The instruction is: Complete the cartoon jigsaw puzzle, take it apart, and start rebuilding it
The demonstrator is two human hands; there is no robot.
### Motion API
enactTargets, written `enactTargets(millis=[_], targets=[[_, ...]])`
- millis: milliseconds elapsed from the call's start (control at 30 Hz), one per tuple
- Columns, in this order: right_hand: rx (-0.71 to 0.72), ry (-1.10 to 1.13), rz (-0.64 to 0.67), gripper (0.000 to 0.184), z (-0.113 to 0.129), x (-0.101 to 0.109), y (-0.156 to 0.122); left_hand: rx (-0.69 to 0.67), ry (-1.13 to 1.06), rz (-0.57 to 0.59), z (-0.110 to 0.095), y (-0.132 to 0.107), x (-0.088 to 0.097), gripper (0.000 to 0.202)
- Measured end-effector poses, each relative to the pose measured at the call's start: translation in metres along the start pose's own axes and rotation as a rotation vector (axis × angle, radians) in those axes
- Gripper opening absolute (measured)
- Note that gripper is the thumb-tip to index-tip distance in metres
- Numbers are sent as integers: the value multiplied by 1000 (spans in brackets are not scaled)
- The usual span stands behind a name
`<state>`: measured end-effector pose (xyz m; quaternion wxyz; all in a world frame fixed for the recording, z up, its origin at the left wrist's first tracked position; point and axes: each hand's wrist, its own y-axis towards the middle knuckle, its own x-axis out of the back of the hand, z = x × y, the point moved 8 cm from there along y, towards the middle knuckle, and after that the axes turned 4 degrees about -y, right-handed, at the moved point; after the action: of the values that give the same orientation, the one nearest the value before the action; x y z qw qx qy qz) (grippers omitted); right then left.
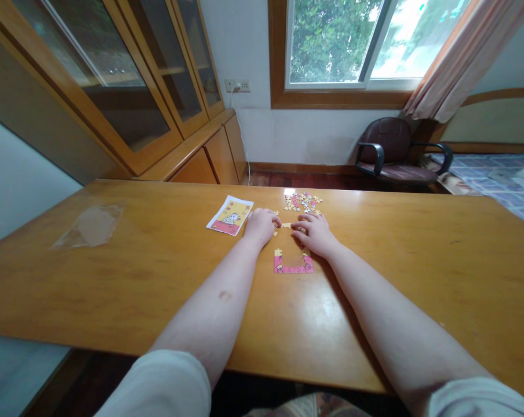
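A short joined strip of yellow puzzle pieces (287, 225) lies between my hands. My left hand (260, 225) is closed, its bent fingertips on a puzzle piece at the strip's left end. At the other end my right hand (315, 233) rests with fingers apart, the index fingertip touching the strip; its palm partly hides pieces beneath. Nearer me is a U-shaped puzzle border (293, 269), pink along the bottom with yellow at its left top. A loose yellow piece (275, 234) sits by my left fingertips. Beyond my hands lies a pile of loose puzzle pieces (303, 201).
Left of my left hand lies a reference picture card (230, 215). A clear plastic bag (92, 226) is on the left of the wooden table (157, 289). Past the table stand a glass-door cabinet (175, 130) and an armchair (388, 145).
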<state>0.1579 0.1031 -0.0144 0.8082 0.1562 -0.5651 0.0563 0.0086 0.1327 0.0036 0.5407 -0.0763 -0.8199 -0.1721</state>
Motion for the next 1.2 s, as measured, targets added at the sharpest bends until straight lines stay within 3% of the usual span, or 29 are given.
enactTargets(millis=[200, 367, 467, 733, 833, 967, 1067, 1200], targets=[[0, 8, -9, 27, 0, 1, -1, 44, -30, -9, 4, 1, 1, 31], [-3, 31, -11, 26, 0, 1, 0, 164, -186, -138, 22, -6, 21, 32], [2, 40, -15, 26, 0, 2, 0, 259, -151, -107, 28, -15, 31, 29], [10, 57, -22, 28, -1, 3, 1, 116, -42, -135, -35, -36, 109, 20], [13, 57, -30, 29, -2, 2, 1, 42, 18, -120, -33, -32, 102, 17], [16, 52, -29, 31, -3, 0, 2, -3, -30, -223, 8, -25, 68, 24], [17, 50, -38, 32, -3, 0, 2, -32, -37, -156, 31, -18, 41, 24], [13, 49, -37, 32, -4, 0, 2, -55, -23, -154, 31, -13, 34, 27]])
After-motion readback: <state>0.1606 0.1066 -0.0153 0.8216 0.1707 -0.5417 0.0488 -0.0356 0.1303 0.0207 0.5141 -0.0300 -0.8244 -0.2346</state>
